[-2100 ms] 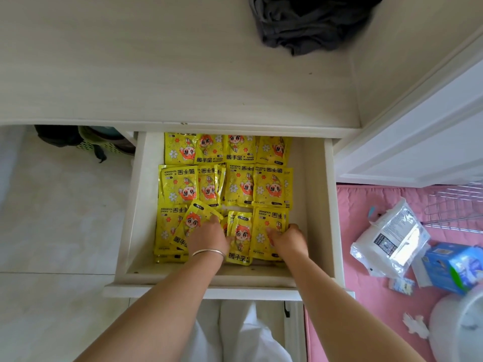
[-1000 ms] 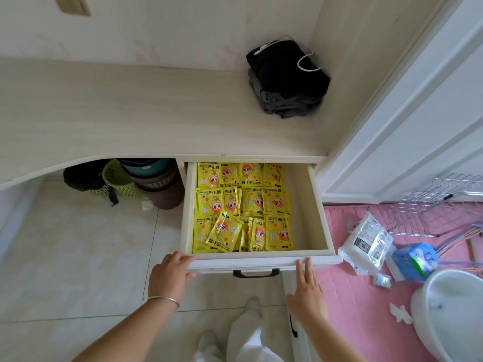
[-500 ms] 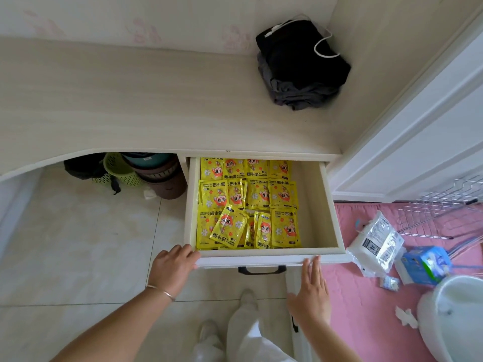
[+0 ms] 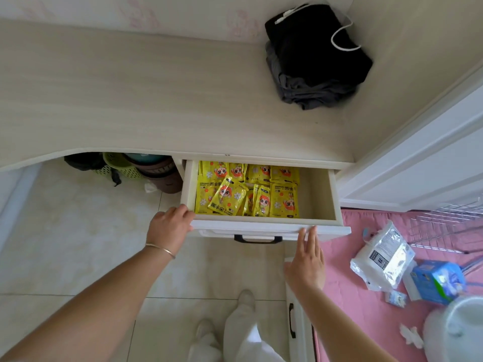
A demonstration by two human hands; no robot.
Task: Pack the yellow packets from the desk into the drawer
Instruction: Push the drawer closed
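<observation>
The white drawer under the desk stands partly open, its back rows hidden beneath the desktop. Several yellow packets with a cartoon face fill its left and middle part; one lies tilted on top. My left hand presses its curled fingers against the left end of the drawer front. My right hand has straight fingers whose tips touch the drawer front, right of the black handle. No packet lies on the desktop.
Folded dark clothes with a white cord sit at the desk's back right corner. Baskets and bins stand under the desk. On the pink mat lie a clear plastic bag, a blue box and a wire rack.
Both hands left the packets, came out of the drawer and moved to its front. The drawer has slid inwards, so fewer rows of packets show.
</observation>
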